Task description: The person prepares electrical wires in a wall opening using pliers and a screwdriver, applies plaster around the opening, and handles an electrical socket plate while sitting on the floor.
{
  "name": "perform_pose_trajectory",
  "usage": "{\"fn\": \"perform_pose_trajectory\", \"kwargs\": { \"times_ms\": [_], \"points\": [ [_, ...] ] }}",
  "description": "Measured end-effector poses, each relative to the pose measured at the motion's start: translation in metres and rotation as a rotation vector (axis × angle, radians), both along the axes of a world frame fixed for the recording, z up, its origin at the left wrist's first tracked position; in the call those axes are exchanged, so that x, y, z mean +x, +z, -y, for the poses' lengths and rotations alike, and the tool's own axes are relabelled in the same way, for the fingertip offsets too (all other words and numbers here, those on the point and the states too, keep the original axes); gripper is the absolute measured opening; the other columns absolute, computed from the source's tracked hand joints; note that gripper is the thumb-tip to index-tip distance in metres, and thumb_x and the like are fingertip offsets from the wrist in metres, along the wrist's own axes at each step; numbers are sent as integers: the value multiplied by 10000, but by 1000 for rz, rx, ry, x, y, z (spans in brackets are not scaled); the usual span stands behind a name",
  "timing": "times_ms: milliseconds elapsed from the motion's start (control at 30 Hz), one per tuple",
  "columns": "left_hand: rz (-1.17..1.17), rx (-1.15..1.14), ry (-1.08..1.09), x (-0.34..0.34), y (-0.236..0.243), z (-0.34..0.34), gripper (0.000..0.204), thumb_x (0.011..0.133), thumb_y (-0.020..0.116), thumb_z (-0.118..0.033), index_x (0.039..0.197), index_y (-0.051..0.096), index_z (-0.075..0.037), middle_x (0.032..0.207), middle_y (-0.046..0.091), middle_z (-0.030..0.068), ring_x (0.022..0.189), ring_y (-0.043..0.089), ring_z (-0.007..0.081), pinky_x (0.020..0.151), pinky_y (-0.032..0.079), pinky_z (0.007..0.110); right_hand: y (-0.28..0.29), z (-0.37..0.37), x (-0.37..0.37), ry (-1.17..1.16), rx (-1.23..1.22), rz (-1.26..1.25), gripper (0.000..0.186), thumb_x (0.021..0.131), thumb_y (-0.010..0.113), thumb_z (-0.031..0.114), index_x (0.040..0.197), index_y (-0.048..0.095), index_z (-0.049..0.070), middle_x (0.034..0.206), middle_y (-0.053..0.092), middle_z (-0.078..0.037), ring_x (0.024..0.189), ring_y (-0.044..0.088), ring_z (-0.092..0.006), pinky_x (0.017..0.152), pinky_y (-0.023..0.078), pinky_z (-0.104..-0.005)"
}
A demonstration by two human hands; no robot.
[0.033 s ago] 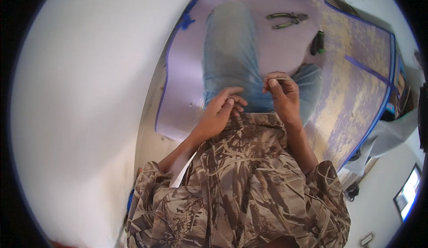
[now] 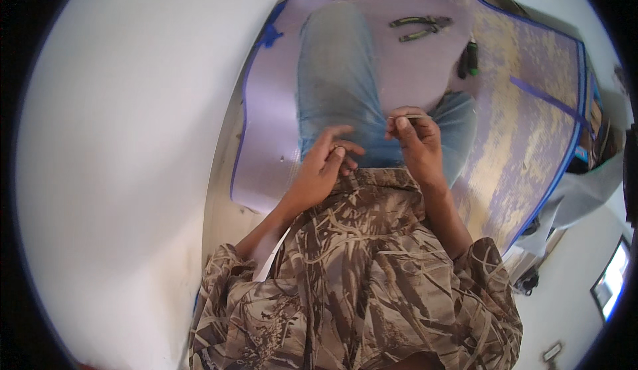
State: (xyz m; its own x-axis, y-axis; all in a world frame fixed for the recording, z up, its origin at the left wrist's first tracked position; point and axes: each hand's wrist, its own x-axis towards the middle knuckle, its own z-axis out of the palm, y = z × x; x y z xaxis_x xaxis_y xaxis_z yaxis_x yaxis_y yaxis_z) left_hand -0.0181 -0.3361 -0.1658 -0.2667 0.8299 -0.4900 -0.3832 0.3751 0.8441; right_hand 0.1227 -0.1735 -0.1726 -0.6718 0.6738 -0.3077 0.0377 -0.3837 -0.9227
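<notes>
No change between frames: right hand [image 2: 415,140] pinches a thin wire piece [image 2: 411,116]; left hand [image 2: 325,167] loosely curled, empty, at shirt hem [image 2: 372,178].

You're in a room under renovation: floor covered in protective sheeting [image 2: 525,124] edged with blue tape [image 2: 541,101], bare white wall [image 2: 133,157], pliers [image 2: 420,25] lying on the sheeting.

A taped protective floor sheet [image 2: 531,144] carries pliers [image 2: 420,27] — and perhaps a dark-handled tool [image 2: 468,59].
</notes>
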Motion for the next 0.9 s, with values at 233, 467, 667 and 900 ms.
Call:
{"fn": "perform_pose_trajectory", "kwargs": {
  "times_ms": [233, 467, 667, 900],
  "points": [
    [84, 34, -70, -6, -14, 2, 293, 1034, 410, -86, 1293, 408, 52, 1124, 651, 148, 917, 634, 164, 827, 518, 279, -11, 13, 8, -57, -299, -221, 168, 999, 558, 145, 1072, 597, -2, 972, 644, -84, 857, 612, -166, 781, 512, -324],
    [43, 16, -10, -3, -10, 5, 262, 1005, 540, -140, 1196, 537, 40, 1155, 649, 165, 977, 648, 191, 848, 526, 300, -16, 16, 8, 49, -235, -167, 119, 991, 565, 113, 1019, 589, 0, 976, 636, -71, 881, 600, -143, 789, 498, -294],
    [-224, -1, -90, -3, -5, 7, 162, 925, 675, -96, 1029, 663, 28, 1107, 688, 120, 968, 666, 147, 822, 529, 263, -1, 29, 5, 229, -13, -34, 120, 978, 595, 120, 1007, 612, 5, 943, 611, -17, 884, 539, -68, 777, 452, -240],
    [-163, -79, -9, 2, -7, 12, 144, 885, 722, -87, 997, 703, 2, 888, 730, 74, 824, 672, 103, 729, 519, 239, 3, 34, 3, 274, -21, -12, 141, 981, 597, 142, 1004, 607, 3, 907, 602, -1, 865, 525, -62, 764, 449, -239]
  ]
}}
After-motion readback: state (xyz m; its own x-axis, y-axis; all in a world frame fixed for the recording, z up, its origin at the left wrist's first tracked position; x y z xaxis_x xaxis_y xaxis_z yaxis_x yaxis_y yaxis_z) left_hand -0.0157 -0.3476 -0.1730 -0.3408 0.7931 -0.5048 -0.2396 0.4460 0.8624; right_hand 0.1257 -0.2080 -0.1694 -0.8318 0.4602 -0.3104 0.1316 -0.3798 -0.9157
